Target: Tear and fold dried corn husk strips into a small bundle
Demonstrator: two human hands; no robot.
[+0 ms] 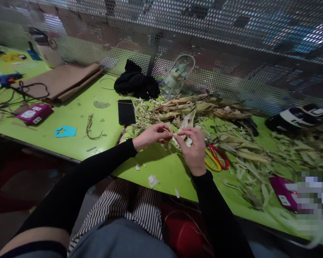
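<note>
Near the table's front edge, my left hand (154,136) and my right hand (193,147) meet fingertip to fingertip. Both are closed in a pinch on a thin, pale strip of dry corn husk (174,134), mostly covered by the fingers. Just behind them a broader pale husk piece (188,120) stands up at a slant; whether it joins the strip I cannot tell. Scissors (216,157) with one red and one yellow handle lie beside my right hand, their blades hidden. Beyond the hands spreads a heap of dried husks (204,105) and shreds.
A black phone (126,111) lies left of the husks. Behind stand a clear bottle (174,80) and a black cloth bundle (136,82) against a perforated metal screen (218,46). Purple boxes (35,114), a blue paper cutout (65,131) and a black bottle (296,118) lie farther out.
</note>
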